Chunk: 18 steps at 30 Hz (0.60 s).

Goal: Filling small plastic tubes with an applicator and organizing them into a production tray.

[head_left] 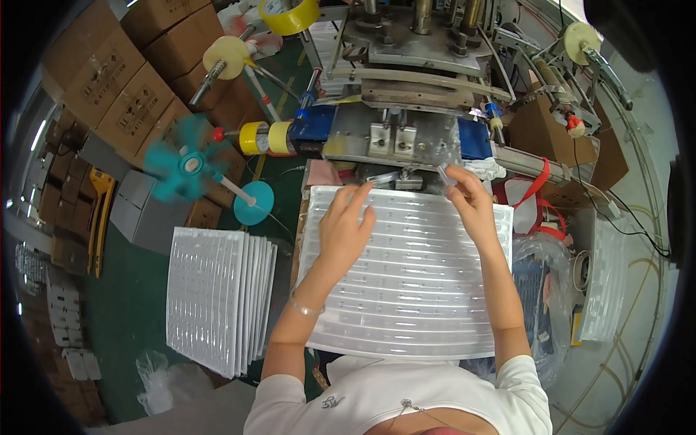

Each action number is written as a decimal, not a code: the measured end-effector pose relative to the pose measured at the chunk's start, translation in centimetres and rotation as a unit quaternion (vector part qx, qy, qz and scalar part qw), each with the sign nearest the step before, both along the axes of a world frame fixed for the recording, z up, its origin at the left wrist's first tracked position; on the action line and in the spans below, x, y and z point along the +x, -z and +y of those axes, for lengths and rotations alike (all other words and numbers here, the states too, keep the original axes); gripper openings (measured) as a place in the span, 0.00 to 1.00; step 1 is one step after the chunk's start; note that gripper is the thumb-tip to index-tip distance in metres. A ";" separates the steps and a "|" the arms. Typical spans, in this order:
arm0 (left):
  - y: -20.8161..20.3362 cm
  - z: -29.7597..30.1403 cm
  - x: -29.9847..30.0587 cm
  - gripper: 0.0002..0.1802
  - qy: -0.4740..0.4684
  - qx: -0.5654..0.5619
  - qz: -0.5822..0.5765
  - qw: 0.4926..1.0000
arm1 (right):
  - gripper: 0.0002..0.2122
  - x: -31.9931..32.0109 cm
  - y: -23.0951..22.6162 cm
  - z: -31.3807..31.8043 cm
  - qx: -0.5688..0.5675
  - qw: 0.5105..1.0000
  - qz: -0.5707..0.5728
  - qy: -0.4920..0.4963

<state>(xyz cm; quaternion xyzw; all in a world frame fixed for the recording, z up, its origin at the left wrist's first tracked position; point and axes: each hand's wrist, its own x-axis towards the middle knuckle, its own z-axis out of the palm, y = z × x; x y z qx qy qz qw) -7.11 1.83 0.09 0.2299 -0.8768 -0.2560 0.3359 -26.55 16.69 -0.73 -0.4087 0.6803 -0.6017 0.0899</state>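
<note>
between the right fingers (464,177), a small clear piece (443,174)

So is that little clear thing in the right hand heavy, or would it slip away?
The clear piece is probably light: it's small, and the right hand just pinches it. Its shiny surface suggests it might be a bit slippery.

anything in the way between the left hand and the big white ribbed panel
Nothing visible stands between the left hand and the white ribbed panel beneath it. The right hand holds a small clear piece, off to the side. Whether the left hand touches the panel is unclear.
</note>
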 end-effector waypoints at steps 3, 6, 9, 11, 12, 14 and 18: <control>-1.7 -0.9 -6.4 0.23 -0.028 -0.150 0.027 0.988 | 0.14 -0.8 -1.2 0.1 -0.006 0.998 -0.021 0.058; -3.7 -2.6 -11.8 0.23 -0.093 -0.242 0.003 0.966 | 0.12 -1.8 -2.7 -0.4 0.020 0.993 0.067 0.099; -5.1 -3.8 -14.8 0.23 -0.070 -0.196 -0.145 0.967 | 0.11 -2.4 -3.9 -1.9 0.012 0.975 0.182 0.128; -5.4 -3.7 -14.5 0.18 -0.049 -0.240 -0.068 0.967 | 0.12 -2.5 -4.5 -3.1 0.026 0.957 0.249 0.146; -5.3 -3.5 -13.6 0.17 -0.025 -0.230 -0.023 0.973 | 0.11 -2.5 -4.8 -4.2 -0.019 0.947 0.287 0.144; -5.4 -2.7 -11.3 0.14 0.018 -0.182 0.053 0.982 | 0.09 -2.6 -5.2 -5.9 -0.009 0.920 0.359 0.159; -5.0 -0.7 -2.6 0.14 0.111 0.044 0.052 0.992 | 0.08 -4.1 -5.3 -8.9 0.112 0.879 0.414 0.208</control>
